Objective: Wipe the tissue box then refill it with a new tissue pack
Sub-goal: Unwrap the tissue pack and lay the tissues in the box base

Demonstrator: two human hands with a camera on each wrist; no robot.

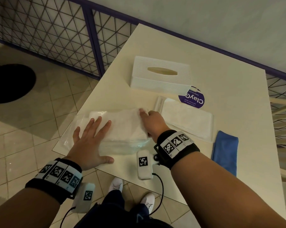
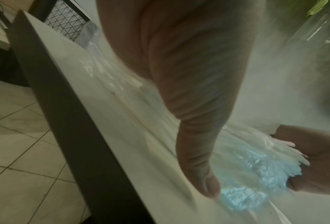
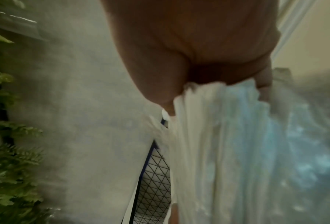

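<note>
A white tissue box (image 1: 161,74) with an oval slot stands at the far side of the table. Nearer me lies a stack of white tissues (image 1: 122,124) in a clear plastic wrapper (image 1: 73,127). My left hand (image 1: 91,137) lies flat with straight fingers on the wrapped stack, its thumb (image 2: 204,178) down on the table by the plastic. My right hand (image 1: 151,120) grips the right end of the tissues (image 3: 208,136), fingers curled round them. A second flat tissue pack (image 1: 188,119) lies to the right, and a folded blue cloth (image 1: 225,152) beside it.
A round purple sticker (image 1: 194,99) sits on the cream table (image 1: 221,76) by the box. The table's near edge (image 1: 83,162) runs just under my left wrist. A wire mesh fence (image 1: 56,33) stands to the left, over a tiled floor.
</note>
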